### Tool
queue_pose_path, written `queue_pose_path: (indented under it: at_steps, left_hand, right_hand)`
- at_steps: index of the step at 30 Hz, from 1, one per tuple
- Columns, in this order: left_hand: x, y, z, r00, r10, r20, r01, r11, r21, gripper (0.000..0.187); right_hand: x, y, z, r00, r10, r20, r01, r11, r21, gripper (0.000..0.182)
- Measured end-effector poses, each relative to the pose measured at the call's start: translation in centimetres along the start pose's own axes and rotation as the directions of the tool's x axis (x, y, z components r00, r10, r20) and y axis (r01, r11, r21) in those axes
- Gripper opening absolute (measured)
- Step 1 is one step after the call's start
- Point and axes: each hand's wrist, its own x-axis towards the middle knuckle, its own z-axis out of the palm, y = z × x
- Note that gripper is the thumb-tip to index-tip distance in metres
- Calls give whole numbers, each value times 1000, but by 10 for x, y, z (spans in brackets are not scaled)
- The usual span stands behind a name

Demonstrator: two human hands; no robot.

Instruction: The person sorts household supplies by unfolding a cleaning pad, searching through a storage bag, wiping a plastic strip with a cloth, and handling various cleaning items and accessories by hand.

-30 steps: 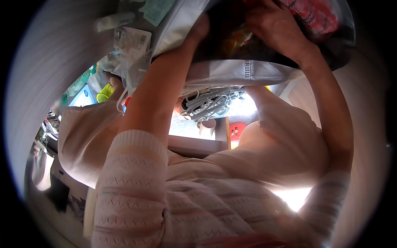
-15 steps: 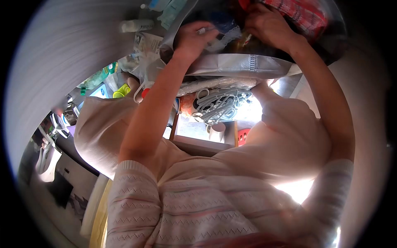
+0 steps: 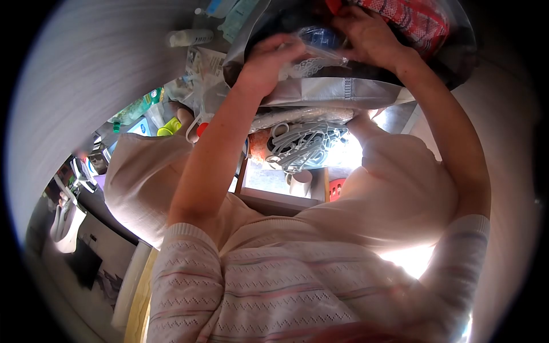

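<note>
An open silver-grey bag (image 3: 337, 91) with a dark inside lies at the top of the view. My left hand (image 3: 274, 57) is in its opening, fingers bent round the edge of a clear plastic packet (image 3: 326, 56). My right hand (image 3: 372, 37) reaches in from the right, its fingers bent at the packet's other side; the fingertips are partly hidden. White lace (image 3: 306, 67) and something dark blue (image 3: 320, 38) show between the hands. Beside my right hand is a red patterned cloth item (image 3: 417, 23).
Below the bag lies a bundle of white hangers (image 3: 309, 146) near a white roll (image 3: 300, 183). To the left are a white bottle (image 3: 191, 38), a green-capped bottle (image 3: 128, 112) and a yellow-green item (image 3: 169, 127). A red basket (image 3: 336, 188) sits by my leg.
My left hand has moved slightly right, toward my right hand. The clear packet and the lace between the hands have shifted and show more plainly.
</note>
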Motion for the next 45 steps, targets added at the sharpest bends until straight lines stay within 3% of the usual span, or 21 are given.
queue_pose_path:
  at_steps: [2,6,12,15,18,19,22,23,26,27,30,34,37,45]
  left_hand:
    - [6,-6,-4,999,-4,37,5,1000,-27,30]
    - [12,-8,-4,993,43,110,-50,997,55,34]
    - [14,-11,-17,991,130,32,-134,951,278,46]
    - [6,-7,-1,965,245,-93,-140,783,607,50]
    - [0,0,20,864,494,101,-338,419,842,58]
    - [-2,4,29,857,500,128,-330,340,881,58]
    - [13,-1,30,852,505,142,-342,331,880,47]
    - [17,-1,29,883,459,96,-326,454,829,34]
    - [30,-4,12,943,319,98,-295,659,692,29]
    - [27,1,12,979,172,-106,-74,794,603,29]
    - [19,12,1,997,-14,-79,42,933,357,43]
    - [12,12,1,996,-85,-15,85,995,59,31]
    - [11,12,-3,991,-129,25,131,989,-67,25]
    - [15,10,-7,986,-154,71,161,980,-120,23]
  right_hand:
    - [4,2,10,999,30,25,-30,999,10,51]
    - [3,7,20,999,17,-30,-17,1000,-7,49]
    - [5,13,17,1000,21,-15,-18,988,155,46]
    - [5,13,14,1000,-5,-5,6,992,127,44]
    - [5,17,17,999,-41,16,39,995,95,42]
    - [5,20,21,998,-64,20,63,997,55,42]
    - [7,26,24,991,-126,50,124,992,33,43]
    - [7,26,23,987,-146,63,143,989,42,44]
    - [4,23,13,965,-260,-21,261,955,142,53]
    - [4,23,13,972,-234,-8,233,963,137,54]
    - [5,21,14,984,-177,24,173,977,124,56]
    - [4,21,13,984,-172,48,165,979,119,53]
    - [4,18,9,984,-157,87,146,982,120,52]
    - [5,17,8,984,-155,85,141,978,151,54]
